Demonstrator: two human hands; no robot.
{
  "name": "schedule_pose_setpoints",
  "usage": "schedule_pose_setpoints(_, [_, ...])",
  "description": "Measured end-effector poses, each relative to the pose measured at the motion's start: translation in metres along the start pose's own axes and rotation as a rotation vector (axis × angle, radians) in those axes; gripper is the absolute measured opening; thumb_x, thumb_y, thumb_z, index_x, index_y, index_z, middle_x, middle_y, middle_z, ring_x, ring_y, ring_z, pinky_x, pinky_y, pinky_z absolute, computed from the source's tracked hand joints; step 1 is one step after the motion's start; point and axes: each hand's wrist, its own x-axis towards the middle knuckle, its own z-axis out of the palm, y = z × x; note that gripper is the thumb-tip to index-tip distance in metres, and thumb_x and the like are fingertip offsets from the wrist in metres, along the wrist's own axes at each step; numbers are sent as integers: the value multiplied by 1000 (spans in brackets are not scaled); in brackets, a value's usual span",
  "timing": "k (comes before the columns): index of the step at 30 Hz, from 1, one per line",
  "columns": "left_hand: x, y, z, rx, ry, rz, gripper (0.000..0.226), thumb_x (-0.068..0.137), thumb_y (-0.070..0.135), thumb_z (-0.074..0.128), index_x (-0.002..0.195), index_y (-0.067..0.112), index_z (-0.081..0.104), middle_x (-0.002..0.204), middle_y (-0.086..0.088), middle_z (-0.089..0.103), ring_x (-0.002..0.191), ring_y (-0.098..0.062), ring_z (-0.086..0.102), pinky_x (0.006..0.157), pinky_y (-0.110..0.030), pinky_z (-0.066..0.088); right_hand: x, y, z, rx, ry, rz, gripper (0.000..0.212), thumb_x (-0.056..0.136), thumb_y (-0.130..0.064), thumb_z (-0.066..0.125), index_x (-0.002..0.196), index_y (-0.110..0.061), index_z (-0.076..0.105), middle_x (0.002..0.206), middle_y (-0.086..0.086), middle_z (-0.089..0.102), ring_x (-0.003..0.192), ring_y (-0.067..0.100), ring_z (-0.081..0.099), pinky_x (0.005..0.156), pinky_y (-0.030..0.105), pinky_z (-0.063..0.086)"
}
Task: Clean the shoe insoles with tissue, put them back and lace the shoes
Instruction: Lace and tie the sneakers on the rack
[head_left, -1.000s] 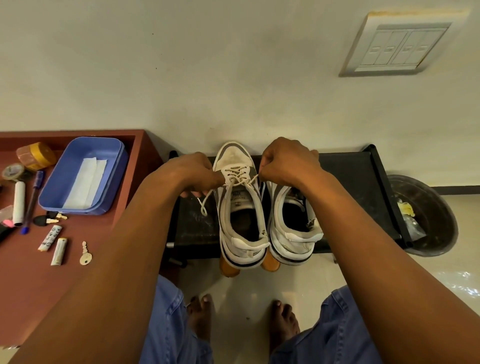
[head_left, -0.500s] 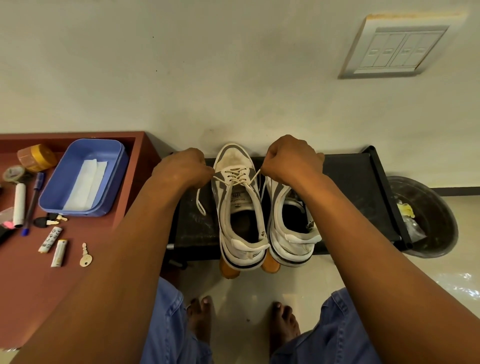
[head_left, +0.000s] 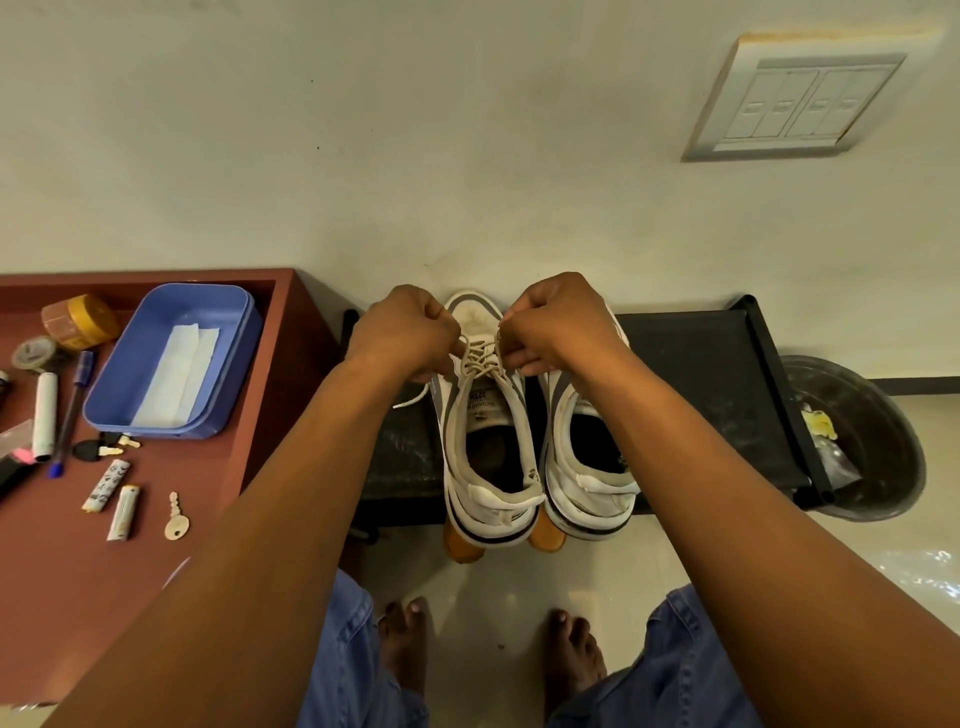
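Both the left hand (head_left: 402, 332) and right hand (head_left: 553, 325) pinch the lace (head_left: 480, 358) of the left shoe (head_left: 485, 441), which stands beside the right shoe (head_left: 587, 467) at the black desk's (head_left: 701, 395) back edge.

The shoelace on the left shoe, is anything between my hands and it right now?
Nothing visible. The left hand and right hand each already pinch the shoelace above the left shoe, near its toe. The right shoe sits beside it, clear of the lace.

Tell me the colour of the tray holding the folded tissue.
The tray is blue, with the white tissue inside; the head view shows it clearly.
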Motion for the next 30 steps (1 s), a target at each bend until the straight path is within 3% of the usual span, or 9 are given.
schedule_pose_setpoints(2, [-2,2,1,-97,-19,-14,3,93,16,70,91,14,69,82,0,79,73,-17,78,78,-45,65,-1,0,1,82,-23,35,18,75,4,73,93,0,72,74,18,76,65,29,76,69,49,64])
schedule_pose_setpoints(6, [-6,5,2,-153,-30,-28,19,81,7,84,93,10,69,85,-13,77,72,-24,78,72,-46,65,-4,-2,0,192,-51,71,22,78,8,71,100,6,70,80,21,76,65,29,77,66,45,65])
schedule_pose_setpoints(14, [-15,14,3,-321,40,13,18,82,-10,75,91,2,66,85,-23,74,66,-33,77,66,-47,65,-2,-1,3,239,-42,59,17,81,4,69,98,3,70,86,21,76,66,30,77,64,47,64])
schedule_pose_setpoints(20, [-9,10,3,-273,73,-13,26,74,-1,84,91,13,70,84,-16,76,68,-24,78,70,-47,65,1,3,4,261,-49,54,19,80,4,70,99,5,70,86,21,76,71,31,77,70,51,64])
schedule_pose_setpoints(25, [-7,9,1,-338,97,-17,27,80,3,82,100,16,70,95,-12,75,77,-17,74,77,-44,65,0,-2,4,441,-162,108,24,87,6,65,112,5,66,97,25,75,74,30,74,72,43,65])
schedule_pose_setpoints(30, [-9,12,-2,-440,169,106,20,85,6,78,101,16,72,87,-6,78,84,-24,77,84,-50,63,2,-1,6,523,-228,120,23,87,9,65,108,-1,68,96,18,74,77,29,74,79,44,64])
